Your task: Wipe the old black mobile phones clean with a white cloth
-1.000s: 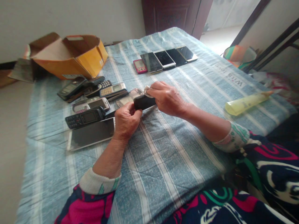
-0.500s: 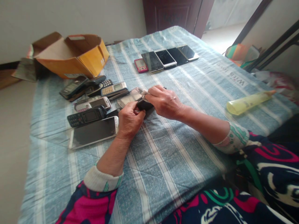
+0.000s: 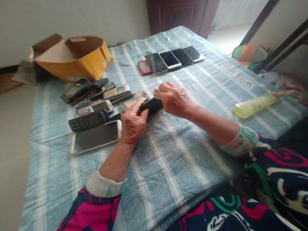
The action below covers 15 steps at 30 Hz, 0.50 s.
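Observation:
My left hand (image 3: 133, 123) is closed round the near end of a black phone (image 3: 153, 105), tilted above the cloth. A small white wad, cloth or tissue (image 3: 156, 92), is pinched in my right hand (image 3: 174, 98) at the phone's far end; the fingers hide part of both. Beside my left hand lie a white phone with a dark screen (image 3: 97, 137) and a black keypad phone (image 3: 88, 120). Behind it rests a phone with a pale, clear-looking face (image 3: 134, 100). More old phones (image 3: 117, 92) are heaped to the left.
An open yellow cardboard box (image 3: 79, 65) stands at the back left. Toward the back, a pink phone (image 3: 144, 67) and several touchscreen phones (image 3: 170, 60) lie in a row. A yellowish bottle (image 3: 257, 105) lies on the right of the striped tablecloth (image 3: 168, 154).
My right hand has moved slightly right and up along the black phone with the white wad, uncovering more of the phone. My left hand keeps its hold, shifted slightly left.

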Available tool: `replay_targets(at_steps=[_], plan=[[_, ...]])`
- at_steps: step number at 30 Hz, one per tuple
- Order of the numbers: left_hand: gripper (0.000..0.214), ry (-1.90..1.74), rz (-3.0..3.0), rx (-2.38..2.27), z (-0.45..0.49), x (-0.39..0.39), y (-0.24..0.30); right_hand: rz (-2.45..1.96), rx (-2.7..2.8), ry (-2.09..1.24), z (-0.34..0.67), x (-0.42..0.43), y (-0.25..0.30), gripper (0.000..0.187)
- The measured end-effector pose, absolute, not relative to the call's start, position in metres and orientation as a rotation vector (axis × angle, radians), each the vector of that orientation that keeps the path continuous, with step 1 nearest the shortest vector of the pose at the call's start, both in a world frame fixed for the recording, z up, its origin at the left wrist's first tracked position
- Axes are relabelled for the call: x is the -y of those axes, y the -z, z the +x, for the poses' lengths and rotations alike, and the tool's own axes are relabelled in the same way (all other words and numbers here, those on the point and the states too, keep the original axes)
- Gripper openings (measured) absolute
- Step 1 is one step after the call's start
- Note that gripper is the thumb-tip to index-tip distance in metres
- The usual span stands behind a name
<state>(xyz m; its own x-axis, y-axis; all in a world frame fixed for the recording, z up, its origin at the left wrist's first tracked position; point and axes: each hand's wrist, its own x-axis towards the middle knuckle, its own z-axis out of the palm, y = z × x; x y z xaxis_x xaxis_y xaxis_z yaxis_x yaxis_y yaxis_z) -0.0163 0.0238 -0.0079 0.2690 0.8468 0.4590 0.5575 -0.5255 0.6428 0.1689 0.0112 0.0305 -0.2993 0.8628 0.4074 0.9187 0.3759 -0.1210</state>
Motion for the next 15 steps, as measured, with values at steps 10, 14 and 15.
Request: replay_targets(at_steps=[10, 14, 15], plan=[[0.028, -1.148, 2.186, -1.243, -0.018, -0.02, 0.008, -1.229, 2.262, 0.237, 0.155, -0.001, -0.025, 0.031], [0.024, -1.161, 2.196, -1.214, -0.02, -0.019, 0.009, -1.103, 2.283, 0.331, 0.146, 0.003, -0.016, 0.033], [0.024, -1.16, 2.197, -1.21, -0.021, -0.019, 0.01, -1.142, 2.261, 0.356, 0.148, 0.002, -0.015, 0.033]])
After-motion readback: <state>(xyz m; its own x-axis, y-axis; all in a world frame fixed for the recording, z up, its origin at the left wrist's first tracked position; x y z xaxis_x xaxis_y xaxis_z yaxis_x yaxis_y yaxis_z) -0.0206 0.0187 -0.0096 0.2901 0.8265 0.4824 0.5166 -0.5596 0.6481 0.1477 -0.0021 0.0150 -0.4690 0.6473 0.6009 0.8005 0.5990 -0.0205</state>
